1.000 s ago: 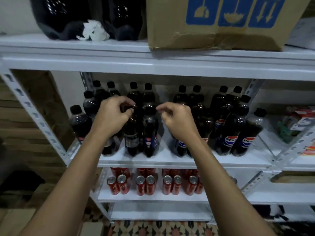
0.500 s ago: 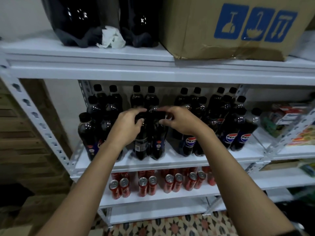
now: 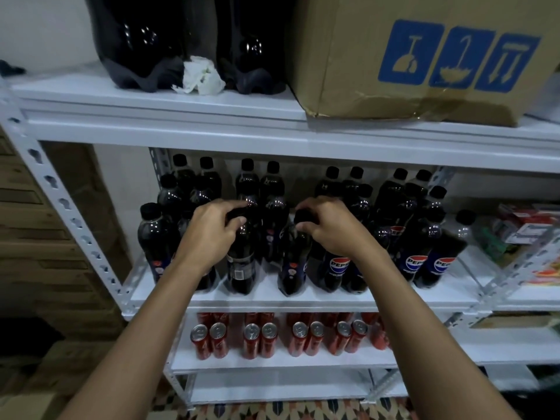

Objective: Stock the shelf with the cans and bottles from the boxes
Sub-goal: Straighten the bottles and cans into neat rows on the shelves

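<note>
Several dark cola bottles with black caps stand in rows on the middle board of the white metal shelf (image 3: pixel 303 300). My left hand (image 3: pixel 212 234) grips the cap and neck of a front-row bottle (image 3: pixel 241 268) that shows its barcode side. My right hand (image 3: pixel 327 228) grips the cap of a neighbouring bottle (image 3: pixel 292 268), which leans slightly left. Both bottles rest on the board. Red cans (image 3: pixel 260 341) stand in pairs on the board below.
A large cardboard box (image 3: pixel 409 56) with blue handling symbols and two big dark bottles (image 3: pixel 136 40) with crumpled white paper (image 3: pixel 201 75) sit on the top board. Packaged goods (image 3: pixel 521 234) fill the adjoining shelf at right. Cardboard boxes lie on the floor at lower left.
My hands came together onto the front bottles' caps, then spread apart, the right one drawing its bottle rightward. The camera moved closer and to the left.
</note>
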